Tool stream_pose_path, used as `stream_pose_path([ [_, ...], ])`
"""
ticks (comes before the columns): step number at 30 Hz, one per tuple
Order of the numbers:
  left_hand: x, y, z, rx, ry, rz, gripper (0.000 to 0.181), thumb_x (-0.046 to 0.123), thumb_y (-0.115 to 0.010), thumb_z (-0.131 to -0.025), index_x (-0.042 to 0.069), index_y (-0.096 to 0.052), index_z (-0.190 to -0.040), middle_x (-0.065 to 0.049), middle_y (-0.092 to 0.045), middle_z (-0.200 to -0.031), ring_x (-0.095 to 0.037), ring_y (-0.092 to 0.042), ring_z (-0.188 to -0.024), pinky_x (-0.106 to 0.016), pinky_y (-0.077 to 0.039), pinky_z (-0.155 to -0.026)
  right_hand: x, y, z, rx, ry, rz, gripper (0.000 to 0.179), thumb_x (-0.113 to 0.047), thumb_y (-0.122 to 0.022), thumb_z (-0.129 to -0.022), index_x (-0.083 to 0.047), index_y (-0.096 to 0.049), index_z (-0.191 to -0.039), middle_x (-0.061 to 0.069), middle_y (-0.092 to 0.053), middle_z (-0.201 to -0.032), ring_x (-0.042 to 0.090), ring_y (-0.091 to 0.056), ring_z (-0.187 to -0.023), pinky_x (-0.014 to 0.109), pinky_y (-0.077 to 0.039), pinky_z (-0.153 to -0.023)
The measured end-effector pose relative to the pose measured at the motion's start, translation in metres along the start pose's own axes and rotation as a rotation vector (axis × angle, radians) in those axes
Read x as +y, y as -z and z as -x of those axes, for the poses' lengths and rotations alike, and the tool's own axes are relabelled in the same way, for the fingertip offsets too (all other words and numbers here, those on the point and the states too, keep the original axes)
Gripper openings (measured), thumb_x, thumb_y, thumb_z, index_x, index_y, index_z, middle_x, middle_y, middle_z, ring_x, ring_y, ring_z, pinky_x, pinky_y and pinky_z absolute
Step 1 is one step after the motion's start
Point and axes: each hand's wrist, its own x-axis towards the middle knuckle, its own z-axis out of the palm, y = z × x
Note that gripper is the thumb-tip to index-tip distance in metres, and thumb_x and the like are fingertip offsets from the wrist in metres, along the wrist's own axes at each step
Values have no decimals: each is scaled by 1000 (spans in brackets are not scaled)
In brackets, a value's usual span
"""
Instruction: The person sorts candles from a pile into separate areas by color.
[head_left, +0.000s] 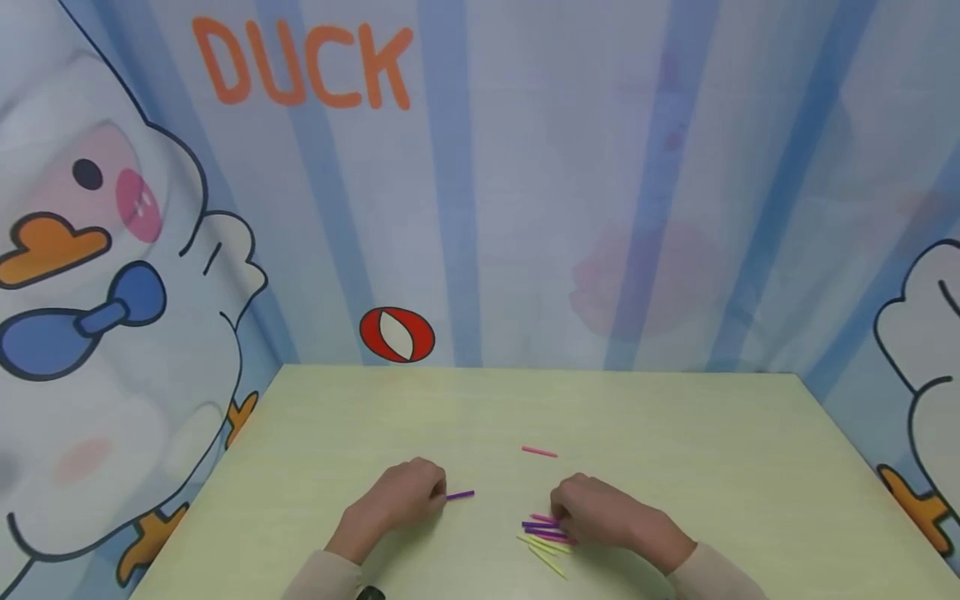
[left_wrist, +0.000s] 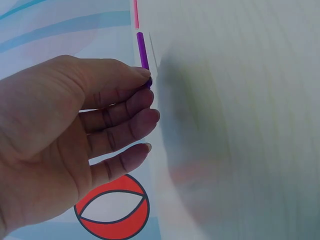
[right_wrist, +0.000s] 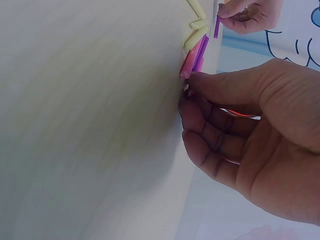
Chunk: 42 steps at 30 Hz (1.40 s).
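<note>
My left hand (head_left: 408, 493) pinches one end of a short purple stick (head_left: 461, 496) between thumb and index finger. In the left wrist view the purple stick (left_wrist: 143, 50) points away from the fingertips, the other fingers loosely bent. My right hand (head_left: 600, 510) is bent over a small pile of sticks, its fingertips right at their ends. The pile holds purple sticks (head_left: 542, 531), pink sticks (head_left: 543, 518) and pale yellow sticks (head_left: 547, 561). Seen from the right wrist, thumb and index finger almost meet beside a pink stick (right_wrist: 190, 62); I cannot tell whether they grip one.
A lone pink stick (head_left: 539, 452) lies farther back on the pale yellow table (head_left: 675, 433). Behind the table hangs a curtain (head_left: 525, 167) printed with ducks and blue stripes. A small black object (head_left: 371, 593) shows at the bottom edge by the left sleeve.
</note>
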Motion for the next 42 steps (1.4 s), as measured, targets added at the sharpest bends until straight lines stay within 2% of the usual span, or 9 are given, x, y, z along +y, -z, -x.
stream_pose_path([
  [10, -3, 0, 1, -2, 0, -13, 11, 11, -68, -91, 13, -68, -80, 8, -58, -74, -6, -51, -64, -28, -47, -62, 2, -2, -1, 19, 9, -14, 11, -2, -70, -86, -11, -71, -80, -12, -58, -71, 3, -49, -64, 24, -48, -63],
  [17, -4, -3, 4, -36, 15, 9, 9, 9, -68, -91, 12, -69, -83, 7, -60, -75, -6, -50, -65, -27, -47, -62, 1, -3, 1, 16, 8, -16, 11, -2, -70, -86, -10, -71, -79, -11, -58, -70, 3, -49, -64, 24, -47, -63],
  [30, -1, 3, 5, -22, 9, 10, 9, 7, -68, -90, 11, -69, -82, 7, -60, -76, -7, -50, -66, -29, -48, -62, 3, -1, 1, 26, 25, -36, 9, -1, -71, -85, -9, -73, -81, -9, -61, -72, 2, -52, -63, 23, -49, -63],
  [36, -1, 3, 2, -27, 13, -8, 8, 8, -68, -92, 12, -68, -85, 7, -57, -77, -8, -50, -70, -30, -48, -65, 3, -1, 0, 18, 9, -29, 8, -2, -71, -85, -10, -72, -81, -10, -60, -73, 3, -51, -65, 24, -49, -64],
  [42, 1, 2, -1, -14, 21, -8, 4, 8, -68, -91, 10, -71, -94, 5, -61, -84, -10, -56, -78, -34, -52, -73, 3, -2, 0, 13, 0, -21, 8, -3, -71, -86, -10, -72, -81, -10, -60, -72, 3, -50, -66, 25, -49, -64],
])
